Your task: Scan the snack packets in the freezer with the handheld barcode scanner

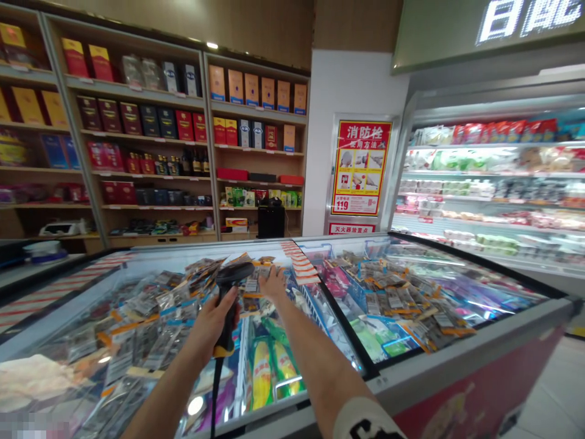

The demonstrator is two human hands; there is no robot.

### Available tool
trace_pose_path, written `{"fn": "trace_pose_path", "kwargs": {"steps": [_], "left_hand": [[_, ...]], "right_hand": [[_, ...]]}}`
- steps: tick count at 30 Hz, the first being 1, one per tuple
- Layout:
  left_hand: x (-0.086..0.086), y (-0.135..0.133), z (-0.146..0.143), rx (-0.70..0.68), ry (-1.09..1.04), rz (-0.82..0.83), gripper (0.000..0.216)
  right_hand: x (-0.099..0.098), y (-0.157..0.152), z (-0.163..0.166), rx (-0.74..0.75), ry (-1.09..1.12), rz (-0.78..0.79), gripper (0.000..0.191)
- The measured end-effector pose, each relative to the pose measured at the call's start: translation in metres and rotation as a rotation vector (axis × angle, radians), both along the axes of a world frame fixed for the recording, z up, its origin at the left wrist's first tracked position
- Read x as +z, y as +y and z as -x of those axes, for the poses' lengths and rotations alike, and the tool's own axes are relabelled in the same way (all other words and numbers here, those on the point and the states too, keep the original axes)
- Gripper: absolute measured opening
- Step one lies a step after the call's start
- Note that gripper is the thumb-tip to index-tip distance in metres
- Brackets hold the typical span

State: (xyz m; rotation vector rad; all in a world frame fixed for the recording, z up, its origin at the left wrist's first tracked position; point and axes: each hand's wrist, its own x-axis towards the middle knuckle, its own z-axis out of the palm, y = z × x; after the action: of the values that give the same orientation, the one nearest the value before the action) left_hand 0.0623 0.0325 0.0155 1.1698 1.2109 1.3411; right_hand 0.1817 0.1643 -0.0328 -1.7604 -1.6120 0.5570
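Observation:
My left hand is closed around the handle of a black barcode scanner, its head pointing toward the packets ahead; a black cable hangs down from it. My right hand reaches further into the chest freezer, fingers on a small packaged item among several clear packets with orange labels. Whether the right hand grips that packet is hidden from this angle. Yellow corn packs lie under the freezer's glass lid, below my right forearm.
A second freezer bay on the right holds more packets in blue baskets. Wooden shelves with boxed goods and bottles stand behind. An open refrigerated case is at right, a red fire-hydrant notice on the wall.

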Motion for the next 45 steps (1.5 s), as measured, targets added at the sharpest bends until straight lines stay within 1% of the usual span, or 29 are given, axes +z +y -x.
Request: {"fn": "trace_pose_path", "kwargs": {"steps": [2, 4, 6, 8, 10, 12, 14, 16, 18, 19, 20, 22, 23, 25, 28, 30, 32, 34, 36, 37, 38, 40, 42, 44, 45], "left_hand": [[0.001, 0.001, -0.001, 0.0, 0.021, 0.001, 0.038], [0.003, 0.003, -0.005, -0.009, 0.04, -0.001, 0.039], [0.005, 0.006, -0.012, -0.019, 0.048, -0.004, 0.039], [0.007, 0.009, -0.021, -0.031, 0.037, -0.004, 0.038], [0.008, 0.013, -0.032, -0.052, 0.009, 0.01, 0.038], [0.007, 0.015, -0.043, -0.086, -0.02, 0.033, 0.037], [0.004, 0.018, -0.055, -0.118, -0.041, 0.055, 0.036], [0.002, 0.02, -0.066, -0.15, -0.045, 0.069, 0.037], [0.0, 0.022, -0.077, -0.179, -0.041, 0.077, 0.038], [-0.001, 0.023, -0.082, -0.195, -0.039, 0.077, 0.038], [-0.002, 0.025, -0.087, -0.211, -0.04, 0.072, 0.038], [-0.004, 0.027, -0.097, -0.238, -0.044, 0.056, 0.037], [-0.005, 0.029, -0.101, -0.251, -0.046, 0.049, 0.037], [-0.007, 0.031, -0.107, -0.259, -0.051, 0.05, 0.037], [-0.01, 0.032, -0.112, -0.249, -0.063, 0.078, 0.036], [-0.011, 0.032, -0.111, -0.238, -0.068, 0.086, 0.036], [-0.011, 0.031, -0.107, -0.229, -0.074, 0.072, 0.035], [-0.009, 0.031, -0.1, -0.214, -0.077, 0.053, 0.035], [-0.007, 0.03, -0.092, -0.193, -0.082, 0.054, 0.035], [-0.006, 0.031, -0.088, -0.184, -0.084, 0.057, 0.036], [-0.006, 0.031, -0.084, -0.18, -0.086, 0.058, 0.036], [-0.005, 0.031, -0.078, -0.178, -0.093, 0.05, 0.037], [-0.005, 0.031, -0.074, -0.171, -0.102, 0.054, 0.037], [-0.005, 0.031, -0.071, -0.161, -0.115, 0.084, 0.038], [-0.004, 0.03, -0.071, -0.159, -0.121, 0.098, 0.038]], "right_hand": [[0.0, 0.004, 0.008, 0.058, 0.008, 0.0, 0.069], [0.001, 0.008, 0.008, 0.105, 0.0, -0.023, 0.07], [0.003, 0.01, -0.002, 0.124, -0.022, -0.063, 0.067], [0.007, 0.008, -0.026, 0.103, -0.065, -0.094, 0.062], [0.014, -0.002, -0.065, 0.039, -0.151, -0.122, 0.058], [0.023, -0.022, -0.117, -0.074, -0.288, -0.176, 0.055], [0.029, -0.052, -0.179, -0.261, -0.415, -0.208, 0.053], [0.03, -0.088, -0.243, -0.462, -0.516, -0.18, 0.056], [0.022, -0.12, -0.297, -0.701, -0.527, -0.096, 0.061], [0.016, -0.132, -0.318, -0.803, -0.483, -0.014, 0.066], [0.009, -0.14, -0.334, -0.861, -0.428, 0.067, 0.07], [-0.006, -0.146, -0.348, -0.876, -0.36, 0.164, 0.072], [-0.013, -0.143, -0.347, -0.871, -0.351, 0.178, 0.072], [-0.022, -0.131, -0.337, -0.856, -0.374, 0.16, 0.072], [-0.025, -0.102, -0.314, -0.824, -0.404, 0.122, 0.071], [-0.02, -0.084, -0.303, -0.776, -0.396, 0.104, 0.069], [-0.01, -0.07, -0.295, -0.735, -0.377, 0.086, 0.067], [0.004, -0.064, -0.284, -0.722, -0.384, 0.038, 0.065], [0.015, -0.067, -0.263, -0.673, -0.431, -0.06, 0.06], [0.018, -0.071, -0.247, -0.604, -0.47, -0.128, 0.057], [0.017, -0.078, -0.227, -0.475, -0.5, -0.184, 0.054], [0.008, -0.091, -0.178, -0.1, -0.543, -0.271, 0.056], [-0.009, -0.098, -0.124, 0.239, -0.57, -0.312, 0.065], [-0.025, -0.093, -0.076, 0.425, -0.57, -0.301, 0.065], [-0.03, -0.087, -0.057, 0.444, -0.566, -0.259, 0.067]]}}
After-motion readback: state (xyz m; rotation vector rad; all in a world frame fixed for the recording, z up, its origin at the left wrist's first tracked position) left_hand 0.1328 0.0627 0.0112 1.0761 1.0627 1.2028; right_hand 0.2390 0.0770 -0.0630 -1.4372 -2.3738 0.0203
